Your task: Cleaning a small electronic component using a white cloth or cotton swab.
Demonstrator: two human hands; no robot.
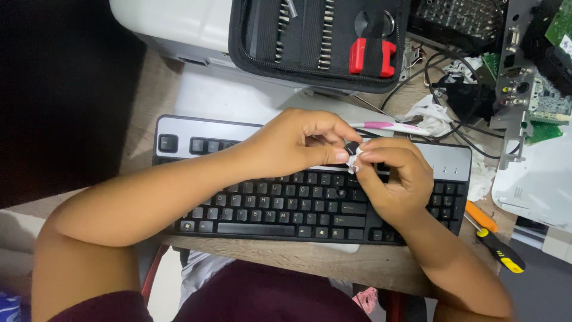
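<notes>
1. Two hands meet at the frame's centre: the left hand (pixel 298 146) pinches a small black keycap (pixel 351 147), and the right hand (pixel 390 176) grips a scrap of white tissue (pixel 353 161) against it.
2. Below them lies a black keyboard (pixel 268 206) on the wooden surface (pixel 310 259).
3. Behind them, a pink-and-white toothbrush (pixel 390 126).
4. Upper centre, an open black tool case (pixel 319 36).
5. Lower right, a yellow-and-black screwdriver (pixel 500 249).
</notes>
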